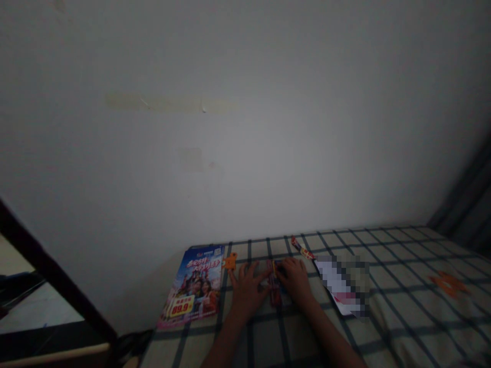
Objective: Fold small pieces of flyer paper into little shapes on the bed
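A narrow folded paper strip (275, 289), printed in red, pink and blue, lies on the checked cloth between my two hands. My left hand (248, 287) rests to the left of it with the fingers spread, the thumb and index finger reaching its left edge. From the other side, my right hand (294, 278) has its fingers bent in and pressed on the strip's upper right part, where a bit of blue and yellow print shows. The fingertips of the right hand are partly hidden in the dim light.
A stack of colourful flyers (197, 286) lies at the left, with an orange cut-out shape (230, 261) beside it. Another folded printed strip (303, 249) and a blurred-out white item (339, 289) lie at the right. Farther right is an orange piece (448, 283). A wall (268, 128) rises behind.
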The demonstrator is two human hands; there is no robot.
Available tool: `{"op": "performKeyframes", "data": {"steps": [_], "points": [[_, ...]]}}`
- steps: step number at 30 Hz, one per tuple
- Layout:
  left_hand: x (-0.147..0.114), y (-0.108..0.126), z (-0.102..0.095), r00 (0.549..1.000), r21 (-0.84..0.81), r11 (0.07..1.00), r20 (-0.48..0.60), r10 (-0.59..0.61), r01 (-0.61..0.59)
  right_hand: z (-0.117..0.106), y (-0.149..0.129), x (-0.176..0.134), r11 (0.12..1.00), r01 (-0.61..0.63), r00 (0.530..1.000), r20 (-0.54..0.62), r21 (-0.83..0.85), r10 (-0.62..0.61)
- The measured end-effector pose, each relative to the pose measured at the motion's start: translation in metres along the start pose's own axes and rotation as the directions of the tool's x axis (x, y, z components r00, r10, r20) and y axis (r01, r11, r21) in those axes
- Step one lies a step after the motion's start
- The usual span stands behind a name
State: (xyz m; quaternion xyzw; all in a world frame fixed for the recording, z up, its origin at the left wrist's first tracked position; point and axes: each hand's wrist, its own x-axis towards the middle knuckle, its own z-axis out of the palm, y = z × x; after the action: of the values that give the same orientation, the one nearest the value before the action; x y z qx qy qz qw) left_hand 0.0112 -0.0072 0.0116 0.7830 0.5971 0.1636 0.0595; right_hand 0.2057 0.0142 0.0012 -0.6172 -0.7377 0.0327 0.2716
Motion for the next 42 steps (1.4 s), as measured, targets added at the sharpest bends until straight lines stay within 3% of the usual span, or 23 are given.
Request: {"op": "performKeyframes", "data": {"steps": [17, 42], "points": [[0.000, -0.001, 0.002, 1.000, 0.023, 1.000, 0.001, -0.019, 0.019, -0.018, 0.011, -0.011, 0.998, -0.009, 0.971, 0.239, 0.056, -0.005], [0.000, 0.001, 0.000, 1.000, 0.012, 1.000, -0.003, -0.015, 0.015, -0.033, 0.017, -0.017, 0.987, -0.002, 0.907, 0.416, 0.160, -0.066]]}}
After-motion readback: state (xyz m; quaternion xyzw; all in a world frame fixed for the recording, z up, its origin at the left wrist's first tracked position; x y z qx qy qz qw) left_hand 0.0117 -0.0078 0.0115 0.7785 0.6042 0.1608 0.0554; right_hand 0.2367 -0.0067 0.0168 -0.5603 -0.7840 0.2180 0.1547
